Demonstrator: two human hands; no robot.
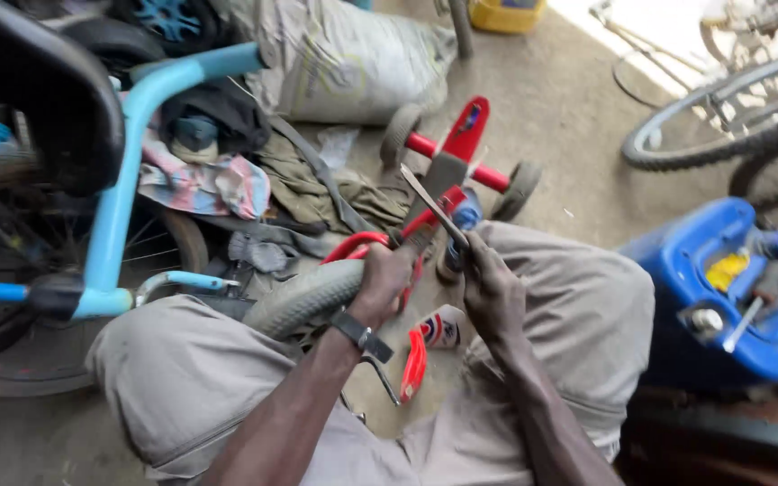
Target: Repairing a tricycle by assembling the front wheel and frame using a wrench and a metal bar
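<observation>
My left hand [387, 274]: clenched around the red frame of a small tricycle [447, 171] near its front end, a dark watch strap on my wrist.
My right hand [488, 283]: closed on the lower end of a flat metal file [432, 205], which slants up and to the left from my fingers and crosses in front of the tricycle's frame.
Tricycle: it lies tipped across my lap and the floor, its two small rear wheels pointing away from me, a red bar between them. Its grey front tyre [303, 297] rests against my left knee.
File tip: close against a grey metal part at the top of the frame; I cannot tell whether the two touch.
My legs: in grey trousers, knees spread, the tricycle between them.
To my left: a light blue bicycle frame [123, 193] with a black saddle at the top corner, and a heap of rags and cloth [218, 180] behind it.
Further back: a large pale sack [344, 58] on the concrete floor.
To my right: a blue plastic can [736, 288] cut open on its side, with small tools and bits lying in it, just beside my right knee.
Top right: a bicycle wheel [722, 126], well apart from my hands.
</observation>
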